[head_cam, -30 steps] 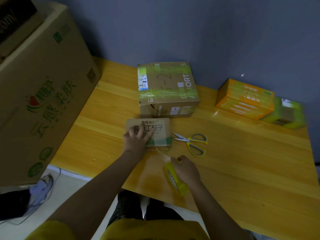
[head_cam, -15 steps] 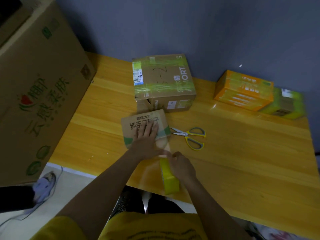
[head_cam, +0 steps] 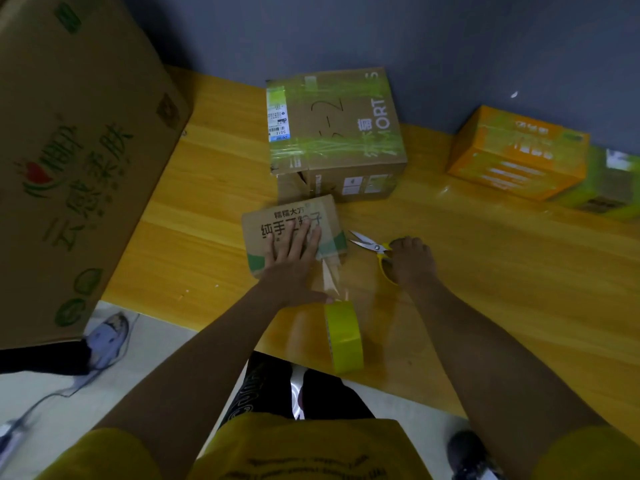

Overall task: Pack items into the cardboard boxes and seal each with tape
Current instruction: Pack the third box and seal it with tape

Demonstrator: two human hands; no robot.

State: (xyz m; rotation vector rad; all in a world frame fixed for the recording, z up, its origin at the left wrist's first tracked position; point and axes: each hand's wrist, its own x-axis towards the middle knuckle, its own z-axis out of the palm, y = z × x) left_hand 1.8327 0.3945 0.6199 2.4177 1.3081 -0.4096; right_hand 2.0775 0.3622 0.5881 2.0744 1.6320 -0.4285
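Fingers of the right hand [head_cam: 410,261] have let go of the tape roll [head_cam: 343,336] and now curl over the yellow-handled scissors [head_cam: 372,249].

Half a second ago that hand held the yellow tape roll; now the roll stands alone on its edge near the front of the wooden surface [head_cam: 502,278], with a strip of tape [head_cam: 330,277] running from it up to the small cardboard box [head_cam: 294,233]. The left hand [head_cam: 294,258] lies flat on the small box, fingers straight and a little spread, pressing it down. I think the cut comes next, to free the strip. Behind it sits a bigger taped box [head_cam: 336,133]. An orange box [head_cam: 516,154] sits well apart, to the right.
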